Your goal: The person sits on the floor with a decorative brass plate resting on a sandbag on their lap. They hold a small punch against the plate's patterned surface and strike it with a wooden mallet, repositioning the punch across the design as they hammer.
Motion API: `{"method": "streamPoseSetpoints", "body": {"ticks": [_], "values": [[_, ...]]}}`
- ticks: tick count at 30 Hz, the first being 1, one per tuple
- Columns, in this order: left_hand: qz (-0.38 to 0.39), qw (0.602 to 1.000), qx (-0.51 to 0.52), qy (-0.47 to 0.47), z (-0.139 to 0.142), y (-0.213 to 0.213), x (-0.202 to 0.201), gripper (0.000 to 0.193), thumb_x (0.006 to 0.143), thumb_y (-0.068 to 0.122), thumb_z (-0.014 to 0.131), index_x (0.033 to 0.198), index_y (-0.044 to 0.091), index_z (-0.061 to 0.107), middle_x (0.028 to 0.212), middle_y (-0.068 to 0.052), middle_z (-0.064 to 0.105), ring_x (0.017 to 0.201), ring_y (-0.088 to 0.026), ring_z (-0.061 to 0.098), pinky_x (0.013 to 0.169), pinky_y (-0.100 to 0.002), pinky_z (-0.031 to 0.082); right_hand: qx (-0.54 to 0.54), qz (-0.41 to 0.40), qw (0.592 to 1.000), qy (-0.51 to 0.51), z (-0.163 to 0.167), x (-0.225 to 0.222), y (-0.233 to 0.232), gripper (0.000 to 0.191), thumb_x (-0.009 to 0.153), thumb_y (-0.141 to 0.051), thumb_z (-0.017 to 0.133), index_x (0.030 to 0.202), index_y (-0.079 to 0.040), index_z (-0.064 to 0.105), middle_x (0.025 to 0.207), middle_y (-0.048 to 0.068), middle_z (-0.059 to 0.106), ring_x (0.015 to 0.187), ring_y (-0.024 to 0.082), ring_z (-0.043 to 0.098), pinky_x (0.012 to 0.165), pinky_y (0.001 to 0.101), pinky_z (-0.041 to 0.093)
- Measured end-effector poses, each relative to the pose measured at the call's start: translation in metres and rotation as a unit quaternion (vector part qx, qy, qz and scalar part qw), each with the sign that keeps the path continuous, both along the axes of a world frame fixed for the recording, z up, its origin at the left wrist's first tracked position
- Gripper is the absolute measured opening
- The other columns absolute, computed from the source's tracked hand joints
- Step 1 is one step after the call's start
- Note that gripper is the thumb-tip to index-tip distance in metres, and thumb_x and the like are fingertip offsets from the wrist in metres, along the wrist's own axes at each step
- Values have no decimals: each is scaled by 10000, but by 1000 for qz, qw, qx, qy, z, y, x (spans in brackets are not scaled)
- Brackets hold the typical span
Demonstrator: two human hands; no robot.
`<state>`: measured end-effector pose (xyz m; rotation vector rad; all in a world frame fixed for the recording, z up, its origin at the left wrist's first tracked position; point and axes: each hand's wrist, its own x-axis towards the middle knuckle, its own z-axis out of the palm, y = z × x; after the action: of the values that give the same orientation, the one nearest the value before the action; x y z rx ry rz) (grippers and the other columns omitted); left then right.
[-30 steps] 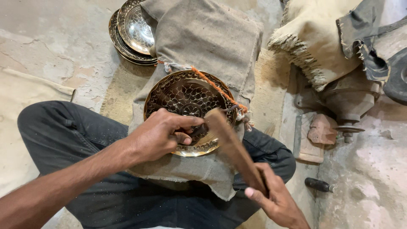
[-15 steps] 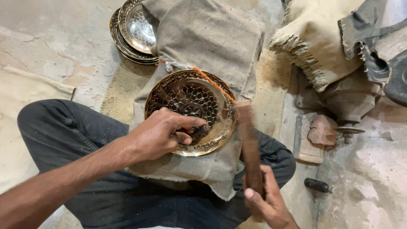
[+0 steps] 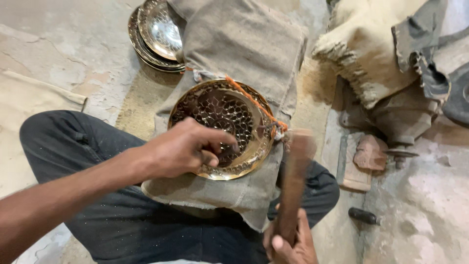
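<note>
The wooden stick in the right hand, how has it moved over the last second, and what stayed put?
The wooden stick swung from slanting over the brass bowl to upright beside its right rim. The right hand keeps gripping it; the left hand stays inside the bowl.

left hand (image 3: 188, 149) fingers in brass bowl (image 3: 222, 128) | right hand (image 3: 288, 242) grips wooden stick (image 3: 294, 181)

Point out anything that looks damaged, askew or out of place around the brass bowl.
Nothing looks spilled or broken. The brass bowl sits tilted on burlap cloth under the left hand. An orange string lies across its rim. The cloth by the wall is frayed.
</note>
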<state>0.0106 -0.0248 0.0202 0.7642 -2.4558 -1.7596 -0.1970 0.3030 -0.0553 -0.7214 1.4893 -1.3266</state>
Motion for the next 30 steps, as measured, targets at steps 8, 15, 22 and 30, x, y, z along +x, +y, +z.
{"method": "streamPoseSetpoints", "body": {"ticks": [8,15,22,30], "values": [[-26,995,-71,68,-9,0,-5,458,787,-49,698,1228,74,709,1015,-150,799,854,-207,809,782,-361,648,24,-42,998,-51,-15,5,1,714,817,-370,759,1305,65,471,694,181,613,509,216,614,468,330,497],[-23,992,-68,104,-14,1,-4,495,787,-121,622,1240,59,709,1051,-146,794,856,-180,805,821,-313,659,1,23,999,37,-7,20,-16,654,906,-362,772,1251,124,503,1022,226,625,929,269,608,831,379,504],[-24,992,-75,95,-13,0,-3,480,787,-110,635,1229,63,708,1019,-142,804,871,-185,809,825,-324,658,83,68,985,136,-10,2,-4,654,877,-431,713,1336,-22,486,926,129,671,829,247,688,713,424,580],[-24,992,-75,97,-10,-1,-4,464,787,-86,668,1222,67,714,1028,-138,799,877,-200,809,821,-342,654,55,-73,995,-41,-25,5,6,717,863,-366,762,1377,-47,377,955,134,576,780,278,627,598,474,565]]}}
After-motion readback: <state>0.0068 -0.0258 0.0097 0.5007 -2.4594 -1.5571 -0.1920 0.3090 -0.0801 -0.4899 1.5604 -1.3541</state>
